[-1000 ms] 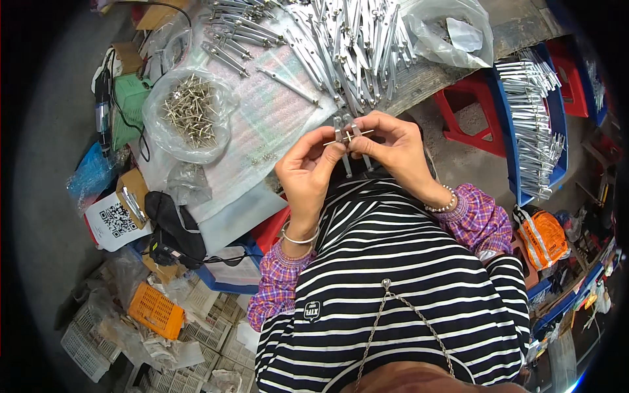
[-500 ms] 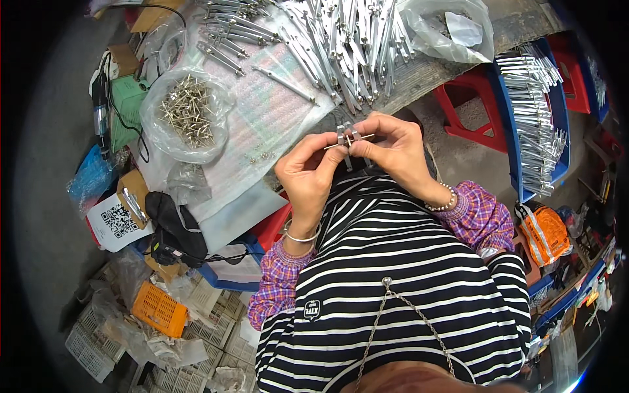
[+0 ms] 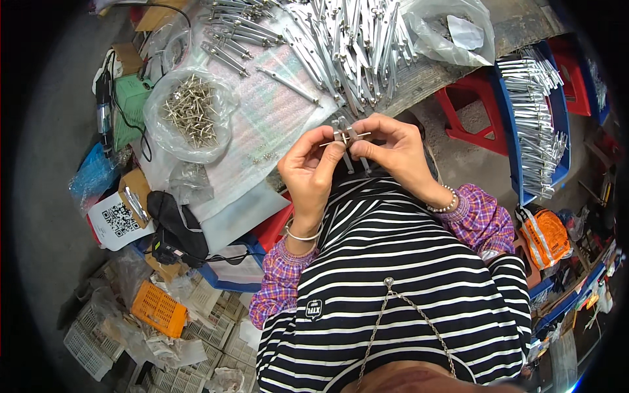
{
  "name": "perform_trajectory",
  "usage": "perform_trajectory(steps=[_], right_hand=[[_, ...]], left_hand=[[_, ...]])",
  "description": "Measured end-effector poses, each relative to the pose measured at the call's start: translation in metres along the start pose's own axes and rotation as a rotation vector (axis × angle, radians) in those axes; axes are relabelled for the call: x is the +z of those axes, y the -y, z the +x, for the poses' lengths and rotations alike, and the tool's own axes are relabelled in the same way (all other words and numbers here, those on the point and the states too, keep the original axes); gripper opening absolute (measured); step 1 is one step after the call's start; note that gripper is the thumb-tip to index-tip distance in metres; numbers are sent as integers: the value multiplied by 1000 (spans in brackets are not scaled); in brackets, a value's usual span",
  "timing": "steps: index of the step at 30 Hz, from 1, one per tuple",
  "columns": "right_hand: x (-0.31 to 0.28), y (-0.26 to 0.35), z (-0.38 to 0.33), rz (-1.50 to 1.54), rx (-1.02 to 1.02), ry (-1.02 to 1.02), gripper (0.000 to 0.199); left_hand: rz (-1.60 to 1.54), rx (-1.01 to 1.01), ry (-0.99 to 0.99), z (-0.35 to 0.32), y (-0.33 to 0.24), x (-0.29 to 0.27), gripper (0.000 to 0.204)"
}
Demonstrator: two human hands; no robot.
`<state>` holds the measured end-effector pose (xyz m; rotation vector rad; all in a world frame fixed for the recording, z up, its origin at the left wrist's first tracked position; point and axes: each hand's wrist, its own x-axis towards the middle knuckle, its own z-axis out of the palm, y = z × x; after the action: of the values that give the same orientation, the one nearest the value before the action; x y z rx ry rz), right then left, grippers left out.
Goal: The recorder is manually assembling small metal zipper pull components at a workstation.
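Observation:
Close to my body, at the bench's near edge, a pair of slim silvery metal bars (image 3: pixel 348 162) is held between both hands. A thin metal pin (image 3: pixel 345 138) crosses the bars near their upper ends and sticks out to both sides. My left hand (image 3: pixel 308 164) is closed in a pinch at the left side of this piece. From the right, my right hand (image 3: pixel 396 152) pinches it with thumb and forefinger. The fingertips hide exactly how pin and bars join. Ahead lies a heap of similar metal bars (image 3: pixel 357 49), with one loose bar (image 3: pixel 288 87) left of it.
A clear plastic bag (image 3: pixel 219 141) of short T-shaped metal pins (image 3: pixel 190 111) sits on the foam-covered bench. At right, a blue bin (image 3: pixel 517 164) holds more bars beside a red stool (image 3: pixel 475 111). A power screwdriver (image 3: pixel 103 108) stands far left. Another plastic bag (image 3: pixel 481 49) lies far right.
Both hands keep hold of the same piece. The bars have tilted and spread a little, so their lower ends now show apart below the fingers.

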<state>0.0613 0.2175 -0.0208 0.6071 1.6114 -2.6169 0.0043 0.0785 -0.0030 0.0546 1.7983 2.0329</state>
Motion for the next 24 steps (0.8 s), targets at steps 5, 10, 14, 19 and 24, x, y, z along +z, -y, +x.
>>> perform_trajectory(steps=[5,10,14,19,24], right_hand=[[1,1,0,-6,15,6,21],[5,-1,1,72,-13,-45,20],[1,5,3,85,34,-20,19],[-6,14,2,29,73,-6,20],[-5,20,-2,49,99,3,19]], left_hand=[[8,-26,21,2,-1,-3,20],[34,-42,25,1,-1,-3,19],[13,-1,77,-1,-2,0,26],[25,-4,183,-4,3,2,39],[114,-13,226,-7,2,1,38]])
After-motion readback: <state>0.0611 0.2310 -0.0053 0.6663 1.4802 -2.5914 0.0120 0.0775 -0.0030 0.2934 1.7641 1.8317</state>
